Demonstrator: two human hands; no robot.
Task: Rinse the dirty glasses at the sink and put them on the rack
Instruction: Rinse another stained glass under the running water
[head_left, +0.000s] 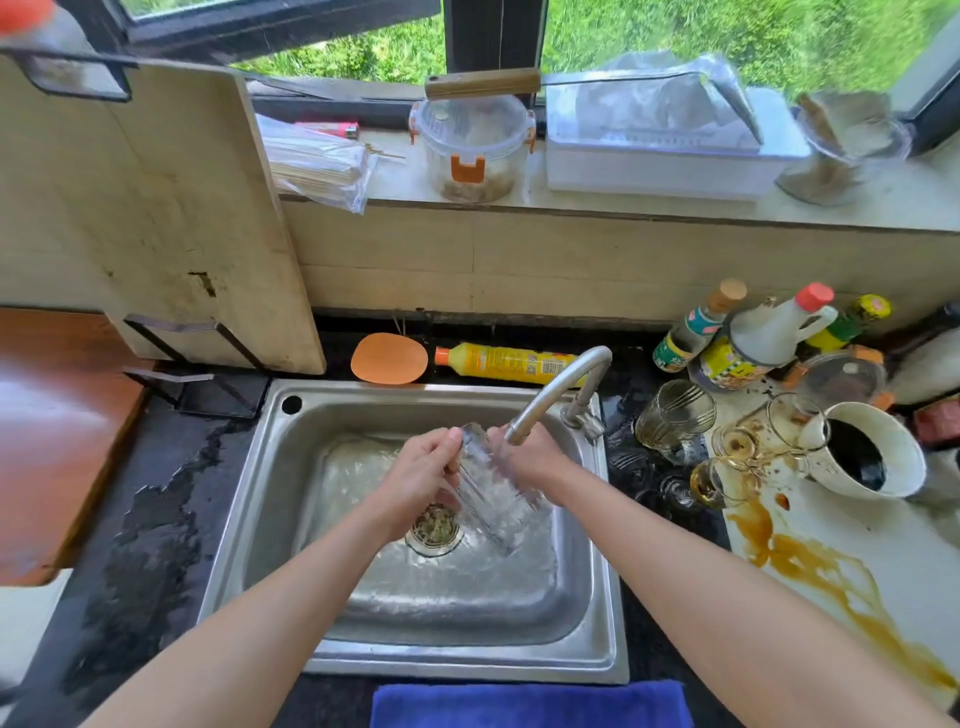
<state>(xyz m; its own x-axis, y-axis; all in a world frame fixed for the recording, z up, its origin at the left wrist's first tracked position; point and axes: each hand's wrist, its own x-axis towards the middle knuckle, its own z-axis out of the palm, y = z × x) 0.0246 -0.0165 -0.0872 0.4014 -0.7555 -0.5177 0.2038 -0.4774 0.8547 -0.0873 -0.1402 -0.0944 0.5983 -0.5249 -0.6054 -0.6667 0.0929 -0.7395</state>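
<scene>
A blue cloth lay nearest, cut off by the bottom edge. Two bare forearms rose from the lower corners and met over the steel sink. Its one drain strainer, clogged with greenish scraps, was partly hidden behind the left hand.

That hand's fingers curled round one ribbed clear glass, held tilted over the basin just beneath the spout of the faucet. The right hand lay against the glass's far side, wrist bent inward. Its fingers were hidden behind the glass and spout, so its grip could not be told.

On the right counter stood a huddle of dirty glasses. At least four could be counted, though their clear walls overlapped and blurred. Beside them were one white jug of dark liquid and a brown spill.

Behind the sink lay one yellow bottle on its side. Three sauce bottles stood clear, and a darker shape was cut off at the right edge. At the left, one cutting board leaned in a black stand. Farthest, on the sill, sat one round tub and one white box.
</scene>
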